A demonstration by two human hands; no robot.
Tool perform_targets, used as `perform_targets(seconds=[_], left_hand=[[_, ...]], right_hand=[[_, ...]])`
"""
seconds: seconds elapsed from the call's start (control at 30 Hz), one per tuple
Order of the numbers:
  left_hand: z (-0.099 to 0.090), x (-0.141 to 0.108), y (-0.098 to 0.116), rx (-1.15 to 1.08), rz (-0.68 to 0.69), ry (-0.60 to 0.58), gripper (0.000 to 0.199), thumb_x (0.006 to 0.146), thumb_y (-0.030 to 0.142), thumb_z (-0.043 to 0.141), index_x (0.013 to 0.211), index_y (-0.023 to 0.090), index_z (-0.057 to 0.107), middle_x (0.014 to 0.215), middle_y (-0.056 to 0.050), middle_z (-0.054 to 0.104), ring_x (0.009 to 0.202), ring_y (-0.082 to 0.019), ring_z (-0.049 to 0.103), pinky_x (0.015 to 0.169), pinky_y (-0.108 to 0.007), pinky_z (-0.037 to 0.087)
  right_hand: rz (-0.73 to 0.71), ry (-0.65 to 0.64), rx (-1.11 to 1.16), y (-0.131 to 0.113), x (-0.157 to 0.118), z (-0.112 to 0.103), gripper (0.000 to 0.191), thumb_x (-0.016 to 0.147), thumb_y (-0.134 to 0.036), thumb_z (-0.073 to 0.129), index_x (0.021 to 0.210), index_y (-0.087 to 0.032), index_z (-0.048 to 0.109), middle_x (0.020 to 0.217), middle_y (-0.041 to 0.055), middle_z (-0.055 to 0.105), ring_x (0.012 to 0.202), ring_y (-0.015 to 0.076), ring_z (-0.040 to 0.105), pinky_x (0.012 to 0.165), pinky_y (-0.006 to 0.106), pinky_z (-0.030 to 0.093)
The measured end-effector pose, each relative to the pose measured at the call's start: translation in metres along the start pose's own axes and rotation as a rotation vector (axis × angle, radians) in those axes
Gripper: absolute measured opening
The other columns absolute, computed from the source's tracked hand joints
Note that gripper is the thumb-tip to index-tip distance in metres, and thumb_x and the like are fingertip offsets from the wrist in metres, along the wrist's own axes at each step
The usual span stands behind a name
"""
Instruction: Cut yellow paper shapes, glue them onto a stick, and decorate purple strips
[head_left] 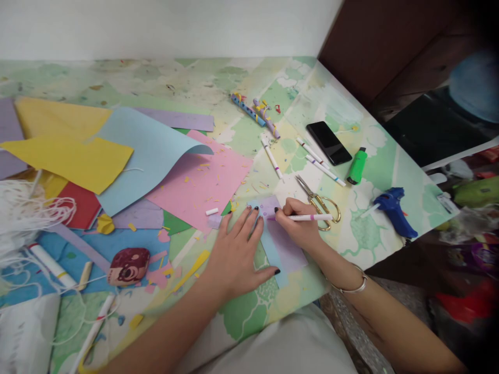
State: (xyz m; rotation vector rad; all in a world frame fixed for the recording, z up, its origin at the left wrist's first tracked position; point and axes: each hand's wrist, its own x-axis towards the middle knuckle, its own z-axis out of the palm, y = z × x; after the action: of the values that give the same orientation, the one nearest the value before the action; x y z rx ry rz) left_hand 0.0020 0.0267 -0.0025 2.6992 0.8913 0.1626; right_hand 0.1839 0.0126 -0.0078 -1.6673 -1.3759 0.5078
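Observation:
My right hand (299, 228) is closed around a white felt-tip marker (314, 217) with a purple tip. The tip is at a light purple piece of paper (290, 250), where small purple marks show. Beneath my left hand (238, 254), which lies flat with fingers spread, is the left part of a light blue paper strip (271, 254) that overlaps the purple piece. A white marker cap (212, 212) lies left of my left fingertips. Just beyond my right hand rest gold-handled scissors (312, 195), blades pointing away.
Coloured paper sheets (136, 150) and tangled white string (27, 202) cover the left side. Two decorated paper rolls (248, 110), several markers (273, 158), a black phone (328, 143), a green bottle-shaped item (357, 166) and a blue glue gun (395, 210) lie farther right. Paper scraps are scattered about.

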Motion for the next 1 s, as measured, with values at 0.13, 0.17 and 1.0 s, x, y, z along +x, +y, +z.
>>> perform_targets(seconds=[0.13,0.17,1.0], left_hand=[[0.0009,0.0001,-0.0001,-0.001,0.0,0.01,0.088,0.074,0.071,0.041,0.138,0.011,0.032,0.15,-0.015,0.024,0.14,-0.03,0.012,0.111,-0.053,0.002],[0.001,0.0001,-0.0001,-0.002,0.001,0.013,0.088,0.074,0.071,0.042,0.138,0.012,0.032,0.15,-0.015,0.024,0.14,-0.03,0.012,0.111,-0.053,0.002],[0.0,0.0004,0.0006,0.005,0.003,-0.004,0.088,0.075,0.071,0.04,0.139,0.01,0.031,0.15,-0.014,0.023,0.14,-0.029,0.011,0.111,-0.055,0.003]], right_hand=[[0.002,-0.001,-0.007,-0.0004,0.0,-0.0003,0.034,0.072,-0.017,0.055,0.052,-0.02,0.027,0.045,-0.0078,0.028,0.045,0.008,0.028,0.046,0.024,0.025],[0.005,-0.002,-0.006,-0.0005,0.0,-0.0005,0.034,0.072,-0.018,0.055,0.052,-0.02,0.027,0.045,-0.0078,0.028,0.045,0.008,0.028,0.046,0.024,0.025],[-0.018,-0.009,-0.046,-0.0007,0.0002,-0.0008,0.034,0.072,-0.018,0.055,0.051,-0.02,0.027,0.045,-0.0076,0.028,0.045,0.0079,0.028,0.047,0.024,0.024]])
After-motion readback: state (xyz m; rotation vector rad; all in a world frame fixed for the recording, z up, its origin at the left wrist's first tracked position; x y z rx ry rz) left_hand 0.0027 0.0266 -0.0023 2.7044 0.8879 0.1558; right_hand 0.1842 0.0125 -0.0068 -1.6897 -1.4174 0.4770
